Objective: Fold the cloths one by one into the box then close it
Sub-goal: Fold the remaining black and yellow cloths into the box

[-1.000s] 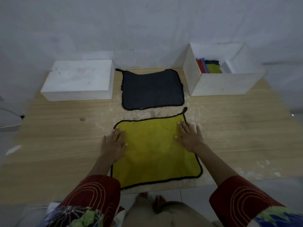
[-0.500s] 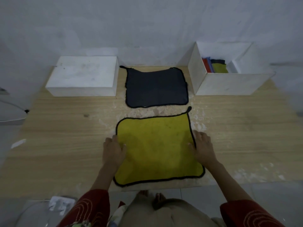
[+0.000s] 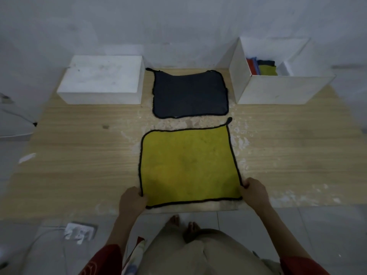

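The left hand point(image 3: 132, 199) curls round the near left corner of the yellow cloth point(image 3: 188, 167), thumb on top at the black hem. The right hand point(image 3: 254, 192) pinches the near right corner in the same way. The cloth lies flat on the table point(image 3: 79, 155), its near edge by the table's front edge. Half a second ago both hands lay flat, higher along the cloth's side edges. Beyond it lies a dark cloth point(image 3: 190, 94), spread flat. To the right of that, the open box point(image 3: 278, 90) holds folded cloths point(image 3: 266, 68).
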